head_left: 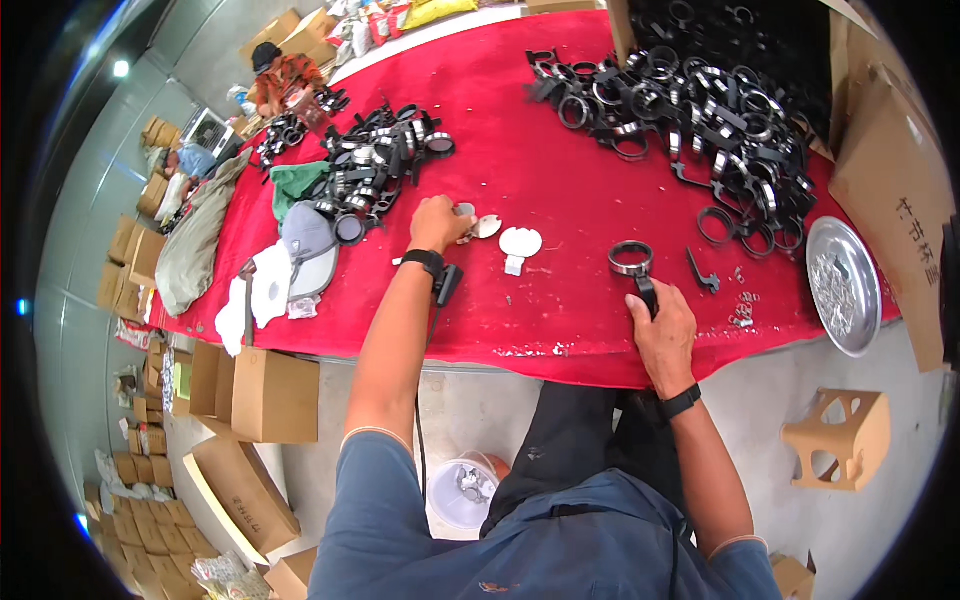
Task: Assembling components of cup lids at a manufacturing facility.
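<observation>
My right hand (667,335) is closed round the black arm of a ring-shaped holder (632,258). Its round silver-and-black ring points away from me, above the red cloth. Farther left, my left hand (437,225) reaches over the table with its fingers pinched at a small grey disc (464,210). Beside those fingertips is a pale round disc (487,227). Between my hands a white round piece with a short tab (520,243) lies flat on the cloth. A loose black hooked arm (703,272) rests to the right of my right hand.
A large heap of ring holders (700,110) spreads before an open carton (885,170). Another heap (375,160) lies left, near a grey cap (308,240). A metal dish (845,290) of small parts sits at the right edge. Across the table is another person (288,80).
</observation>
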`<control>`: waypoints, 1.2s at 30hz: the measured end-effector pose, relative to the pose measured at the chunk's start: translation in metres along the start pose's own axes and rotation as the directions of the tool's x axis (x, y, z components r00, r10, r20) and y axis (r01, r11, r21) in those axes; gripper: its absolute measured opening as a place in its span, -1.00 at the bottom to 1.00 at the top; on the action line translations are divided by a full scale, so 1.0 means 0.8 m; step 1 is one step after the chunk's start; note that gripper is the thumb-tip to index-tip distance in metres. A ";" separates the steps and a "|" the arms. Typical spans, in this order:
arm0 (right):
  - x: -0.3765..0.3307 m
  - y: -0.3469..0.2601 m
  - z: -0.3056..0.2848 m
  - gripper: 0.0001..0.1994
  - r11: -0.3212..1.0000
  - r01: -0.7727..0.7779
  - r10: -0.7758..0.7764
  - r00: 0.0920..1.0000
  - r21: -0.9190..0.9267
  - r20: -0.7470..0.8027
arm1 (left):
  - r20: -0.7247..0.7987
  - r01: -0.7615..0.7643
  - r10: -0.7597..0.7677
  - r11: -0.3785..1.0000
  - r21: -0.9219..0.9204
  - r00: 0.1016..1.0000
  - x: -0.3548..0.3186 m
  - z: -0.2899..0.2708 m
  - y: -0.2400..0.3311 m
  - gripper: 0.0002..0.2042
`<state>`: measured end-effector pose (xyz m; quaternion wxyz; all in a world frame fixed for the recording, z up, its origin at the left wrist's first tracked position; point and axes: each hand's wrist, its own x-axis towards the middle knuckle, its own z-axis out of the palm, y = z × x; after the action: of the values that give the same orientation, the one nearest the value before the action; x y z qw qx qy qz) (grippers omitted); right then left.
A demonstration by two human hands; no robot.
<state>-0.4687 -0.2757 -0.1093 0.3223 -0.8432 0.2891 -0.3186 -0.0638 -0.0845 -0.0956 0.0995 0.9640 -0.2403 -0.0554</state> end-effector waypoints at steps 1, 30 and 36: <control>0.000 0.001 0.000 -0.62 1.000 0.023 -0.022 1.000 0.002 -0.006 | -0.001 0.016 -0.016 1.000 0.019 1.000 0.004 0.003 0.002 -0.47; -0.017 -0.019 -0.043 -0.76 0.058 -0.605 0.213 0.784 0.794 0.583 | -0.013 0.014 0.382 -0.067 -0.998 0.924 -0.266 0.045 0.254 -0.81; -0.016 -0.006 -0.060 -0.85 -0.191 -0.569 0.116 0.796 0.800 0.594 | 0.004 0.024 0.511 -0.033 -0.999 0.860 -0.257 0.044 0.256 -0.82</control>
<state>-0.5106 -0.2808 -0.0818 0.9397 -0.2572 0.1324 -0.1822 -0.3422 -0.1697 -0.0733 0.7006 0.5207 -0.3167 -0.3711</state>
